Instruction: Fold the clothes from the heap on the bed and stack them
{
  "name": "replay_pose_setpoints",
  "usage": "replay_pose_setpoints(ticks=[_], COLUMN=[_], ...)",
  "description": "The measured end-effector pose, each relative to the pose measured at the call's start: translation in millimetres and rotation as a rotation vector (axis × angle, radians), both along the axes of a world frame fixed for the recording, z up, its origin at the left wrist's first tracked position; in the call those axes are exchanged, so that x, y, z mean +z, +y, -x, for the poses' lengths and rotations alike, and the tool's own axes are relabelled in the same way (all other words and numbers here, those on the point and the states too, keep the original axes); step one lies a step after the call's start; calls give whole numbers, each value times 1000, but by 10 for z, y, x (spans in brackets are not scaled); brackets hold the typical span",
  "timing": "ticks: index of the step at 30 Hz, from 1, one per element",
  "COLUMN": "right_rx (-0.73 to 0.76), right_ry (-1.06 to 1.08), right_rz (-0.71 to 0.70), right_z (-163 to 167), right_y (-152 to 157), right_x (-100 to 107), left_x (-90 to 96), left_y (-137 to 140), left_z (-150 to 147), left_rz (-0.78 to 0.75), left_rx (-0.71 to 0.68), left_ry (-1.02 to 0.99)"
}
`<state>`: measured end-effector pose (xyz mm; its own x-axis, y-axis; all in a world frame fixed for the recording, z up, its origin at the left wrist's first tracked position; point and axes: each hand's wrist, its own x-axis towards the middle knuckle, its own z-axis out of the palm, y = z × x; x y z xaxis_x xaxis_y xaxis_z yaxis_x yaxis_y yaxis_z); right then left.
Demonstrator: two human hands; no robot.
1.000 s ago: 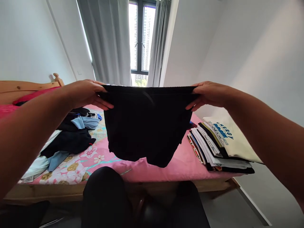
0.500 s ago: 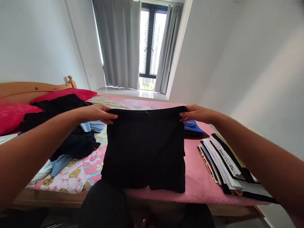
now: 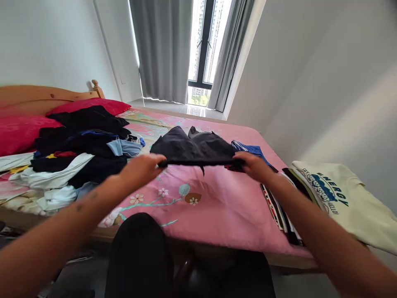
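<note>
A pair of black shorts [image 3: 194, 148] is stretched between my two hands above the pink bedsheet [image 3: 211, 215]. My left hand [image 3: 151, 163] grips one end of the waistband, and my right hand [image 3: 252, 165] grips the other end. The waistband faces me, with a short drawstring dangling from its middle, while the legs spread away toward the window. Just beyond my right hand lies a folded blue garment [image 3: 252, 150]. Under my right forearm is a stack of folded shirts [image 3: 297, 182], partly hidden by the arm.
A loose heap of clothes [image 3: 89, 145] covers the bed's left side, against red pillows [image 3: 18, 132] and a wooden headboard [image 3: 46, 94]. A cream printed shirt [image 3: 347, 198] lies at the right, overhanging the bed's edge. My knees [image 3: 139, 256] are close to the near edge.
The shorts, hanging upright before, have swung out so their legs now point away from me. Both hands have moved slightly lower, still on the waistband. The view has tilted down.
</note>
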<state>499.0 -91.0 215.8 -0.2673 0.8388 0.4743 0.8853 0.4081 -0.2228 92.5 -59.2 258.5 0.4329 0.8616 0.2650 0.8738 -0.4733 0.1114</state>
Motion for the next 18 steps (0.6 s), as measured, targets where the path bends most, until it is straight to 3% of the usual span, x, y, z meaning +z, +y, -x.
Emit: replay_pose_setpoints(ticks=[4, 6, 8, 11, 15, 18], right_rx=[-96, -175, -277, -413, -477, -395], right_ry=[88, 153, 219, 278, 298, 204], right_rz=[169, 183, 72, -46, -53, -50], right_z=[-48, -33, -2, 57, 181, 298], right_y=[-538, -840, -1094, -1307, -1331, -1298], right_x=[-1459, -2059, -2474, -2723, -2631, -2537], left_x=[-1122, -1495, -1713, -1839, -1940, -2026], left_y=[-479, -704, -869, -991, -1055, -1100], left_z=[-145, -162, -140, -103, -166, -260], left_rz=[335, 459, 477, 371, 282, 353], left_rx=[-90, -121, -149, -147, -193, -286], left_ry=[189, 289, 326, 235, 51, 27])
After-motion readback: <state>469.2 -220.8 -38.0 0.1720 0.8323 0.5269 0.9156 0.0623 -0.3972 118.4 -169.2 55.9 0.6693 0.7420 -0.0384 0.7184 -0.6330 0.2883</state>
